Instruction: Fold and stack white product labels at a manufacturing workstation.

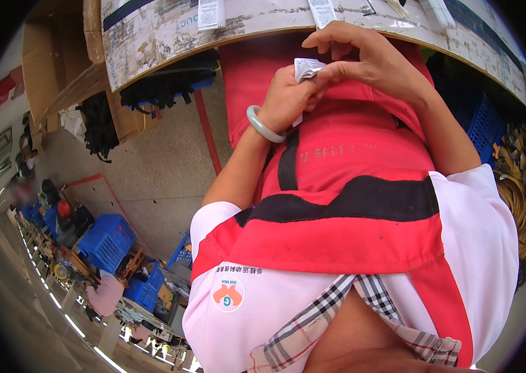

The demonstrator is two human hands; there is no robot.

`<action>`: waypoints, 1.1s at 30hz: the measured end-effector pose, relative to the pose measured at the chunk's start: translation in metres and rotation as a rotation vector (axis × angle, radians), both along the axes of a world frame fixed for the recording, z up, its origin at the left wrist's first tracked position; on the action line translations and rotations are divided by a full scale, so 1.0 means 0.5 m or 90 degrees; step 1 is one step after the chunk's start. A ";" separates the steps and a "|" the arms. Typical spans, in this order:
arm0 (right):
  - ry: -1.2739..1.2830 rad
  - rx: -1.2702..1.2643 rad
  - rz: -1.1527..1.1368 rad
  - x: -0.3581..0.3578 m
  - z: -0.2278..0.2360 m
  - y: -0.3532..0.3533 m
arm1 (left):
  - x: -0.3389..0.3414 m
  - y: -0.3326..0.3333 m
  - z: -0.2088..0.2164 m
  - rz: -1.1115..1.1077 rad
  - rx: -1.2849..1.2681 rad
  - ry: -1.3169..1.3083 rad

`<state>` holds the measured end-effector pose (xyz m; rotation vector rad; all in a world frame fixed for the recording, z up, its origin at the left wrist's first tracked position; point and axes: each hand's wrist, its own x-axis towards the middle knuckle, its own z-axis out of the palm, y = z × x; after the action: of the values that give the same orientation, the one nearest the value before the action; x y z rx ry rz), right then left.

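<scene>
My left hand (288, 96), with a pale green bangle (265, 125) at the wrist, is closed around a small stack of white paper labels (307, 68) in front of my red apron (350, 130). The stack's folded upper end fans out above the fist, and a bit of white shows below it. My right hand (368, 59) arches over from the right with its fingers curved and apart from the thumb. Its thumb tip touches the edge of the labels or lies right beside it. More printed white labels lie on the table: one stack (211, 13) to the left, another (322, 12) just beyond my right fingers.
The worn table edge (151, 65) curves across the front. An open cardboard box (57, 59) and black straps (98, 124) are at the left. On the right are a blue basket (485, 127) and yellowish strips (521, 186). Blue crates (107, 241) and a person (106, 293) are behind left.
</scene>
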<state>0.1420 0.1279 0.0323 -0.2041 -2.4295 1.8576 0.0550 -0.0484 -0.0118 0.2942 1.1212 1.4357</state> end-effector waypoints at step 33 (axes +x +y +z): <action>0.078 0.188 0.013 0.006 -0.030 -0.017 | 0.011 0.007 -0.001 0.021 0.027 -0.142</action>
<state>0.1451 0.1193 0.0175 -0.0446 -2.5843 1.4450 0.0605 -0.0447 -0.0123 0.1428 0.9189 1.4831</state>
